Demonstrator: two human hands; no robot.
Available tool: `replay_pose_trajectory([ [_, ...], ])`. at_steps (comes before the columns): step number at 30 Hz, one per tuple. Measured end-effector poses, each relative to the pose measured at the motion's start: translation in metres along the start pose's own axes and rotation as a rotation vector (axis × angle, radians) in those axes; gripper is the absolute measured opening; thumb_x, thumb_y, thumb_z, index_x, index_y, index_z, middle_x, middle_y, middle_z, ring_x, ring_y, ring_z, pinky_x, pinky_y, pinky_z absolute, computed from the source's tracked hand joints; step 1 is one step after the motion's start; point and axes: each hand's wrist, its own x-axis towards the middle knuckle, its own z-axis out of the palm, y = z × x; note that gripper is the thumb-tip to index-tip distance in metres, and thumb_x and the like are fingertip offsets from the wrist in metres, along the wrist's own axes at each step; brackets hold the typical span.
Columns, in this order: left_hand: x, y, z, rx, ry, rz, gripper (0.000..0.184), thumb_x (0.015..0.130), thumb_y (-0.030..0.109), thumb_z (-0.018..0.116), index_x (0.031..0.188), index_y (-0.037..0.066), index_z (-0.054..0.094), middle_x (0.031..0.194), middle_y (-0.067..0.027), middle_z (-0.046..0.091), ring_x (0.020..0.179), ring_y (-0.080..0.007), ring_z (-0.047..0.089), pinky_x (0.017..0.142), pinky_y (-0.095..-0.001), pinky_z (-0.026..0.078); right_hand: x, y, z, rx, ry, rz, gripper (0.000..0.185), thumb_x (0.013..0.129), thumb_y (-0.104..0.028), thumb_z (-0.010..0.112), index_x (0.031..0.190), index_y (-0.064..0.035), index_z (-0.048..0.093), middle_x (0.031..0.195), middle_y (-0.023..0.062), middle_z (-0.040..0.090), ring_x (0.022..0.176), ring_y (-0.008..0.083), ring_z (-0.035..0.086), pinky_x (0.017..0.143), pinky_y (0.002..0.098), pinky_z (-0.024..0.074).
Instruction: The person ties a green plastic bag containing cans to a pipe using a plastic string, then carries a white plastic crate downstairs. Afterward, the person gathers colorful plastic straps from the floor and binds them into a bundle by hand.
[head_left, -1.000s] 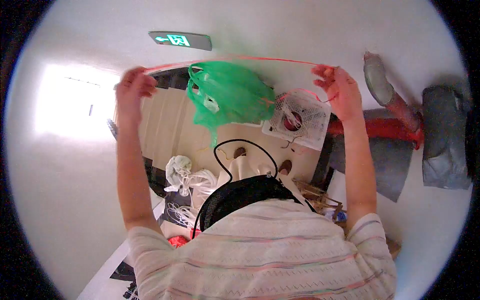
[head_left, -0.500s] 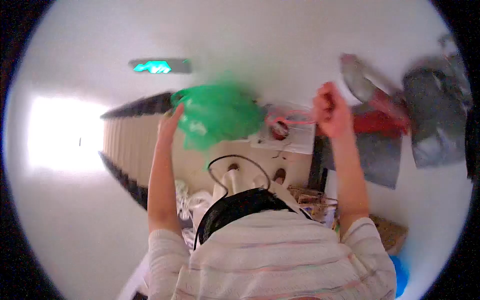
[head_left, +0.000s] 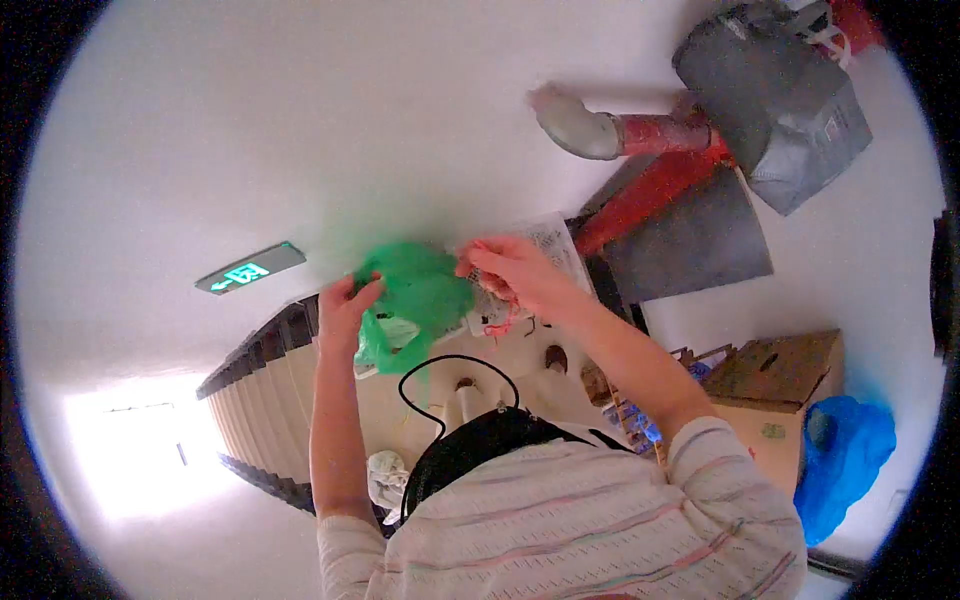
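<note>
A thin green plastic bag [head_left: 425, 290] hangs in front of me, blurred in places. My left hand [head_left: 348, 308] is closed on its left edge, with thumb and fingers pinching the plastic. At the bag's right side is my right hand [head_left: 515, 272], its fingers closed around a pinkish-red string [head_left: 500, 326] that dangles below. I cannot tell whether the right fingers also grip the bag. Partly hidden behind the bag and right hand is a white perforated tray or crate [head_left: 555, 245].
Right of me, a red pipe with a grey elbow [head_left: 580, 128] and a dark grey bag [head_left: 780, 105] are by the wall. A cardboard box [head_left: 775, 385] and blue plastic bag [head_left: 845, 460] stand lower right. Stairs [head_left: 262, 385] and a green exit sign [head_left: 250, 268] are left.
My right hand has moved left and in to the green bag, the string now hanging below it. The bag looks more gathered. The view has turned and shifted.
</note>
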Motion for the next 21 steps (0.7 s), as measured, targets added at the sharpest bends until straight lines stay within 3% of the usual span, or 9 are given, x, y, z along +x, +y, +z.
replay_pose_trajectory([
  [2,-0.005,0.032,0.03,-0.014,-0.098,0.045,0.021,0.072,0.006,0.061,0.091,-0.003,0.059,0.079,-0.003,0.059,0.071,-0.0102,0.054,0.064,-0.0237,0.044,0.009,0.001,0.011,-0.104,-0.009,-0.024,0.023,0.084,-0.017,0.052,0.103,-0.0031,0.052,0.089,0.0041,0.057,0.058,0.0032,0.042,0.046,0.0166,0.0348],
  [5,-0.012,0.077,0.063,-0.037,-0.267,0.12,0.024,0.073,0.005,0.059,0.096,-0.002,0.057,0.083,-0.0042,0.059,0.072,-0.0108,0.055,0.064,-0.0244,0.046,0.015,-0.001,0.029,-0.15,-0.023,-0.306,0.031,0.081,-0.014,0.056,0.109,-0.0025,0.049,0.091,0.0019,0.056,0.061,0.0028,0.043,0.053,0.0175,0.0386],
  [8,-0.019,0.101,0.088,0.001,-0.404,0.18,0.028,0.075,0.003,0.057,0.102,-0.001,0.055,0.088,-0.006,0.059,0.075,-0.0129,0.056,0.065,-0.0266,0.049,-0.009,-0.034,0.012,-0.617,0.151,-0.399,0.042,0.073,-0.02,0.064,0.109,-0.0041,0.051,0.091,0.0056,0.061,0.073,0.0131,0.056,0.067,0.0266,0.0466],
  [11,-0.023,0.105,0.117,0.014,-0.498,0.219,0.03,0.077,0.001,0.054,0.106,0.0,0.053,0.092,-0.0055,0.058,0.078,-0.0131,0.056,0.066,-0.0273,0.05,-0.025,-0.042,-0.015,-0.74,0.213,-0.46,0.045,0.07,-0.018,0.066,0.109,-0.0035,0.05,0.092,0.0094,0.06,0.077,0.0137,0.057,0.07,0.0268,0.047],
  [13,-0.017,0.103,0.137,0.058,-0.584,0.228,0.029,0.078,0.0,0.053,0.107,0.0,0.052,0.093,-0.0052,0.058,0.079,-0.0133,0.056,0.065,-0.0274,0.051,-0.035,-0.049,-0.03,-0.697,0.247,-0.491,0.044,0.07,-0.014,0.065,0.109,-0.0031,0.05,0.093,0.0095,0.06,0.077,0.0131,0.057,0.07,0.0264,0.0472],
  [16,-0.024,0.113,0.175,0.08,-0.503,0.248,0.005,0.074,0.0,0.051,0.078,0.0,0.047,0.071,0.0015,0.045,0.067,-0.008,0.052,0.059,-0.0256,0.049,-0.046,-0.052,-0.057,-0.526,0.24,-0.537,0.041,0.071,-0.008,0.061,0.109,-0.0021,0.05,0.094,0.009,0.06,0.081,0.0129,0.057,0.072,0.0261,0.0467],
  [21,-0.016,0.11,0.231,-0.142,-0.567,0.182,0.011,0.078,0.002,0.05,0.088,0.0,0.053,0.08,-0.0014,0.052,0.071,-0.0082,0.052,0.063,-0.0247,0.049,-0.067,-0.072,-0.099,-0.57,0.327,-0.628,0.038,0.072,-0.003,0.057,0.11,-0.0022,0.049,0.095,0.0079,0.06,0.088,0.0132,0.056,0.078,0.0261,0.0448],
])
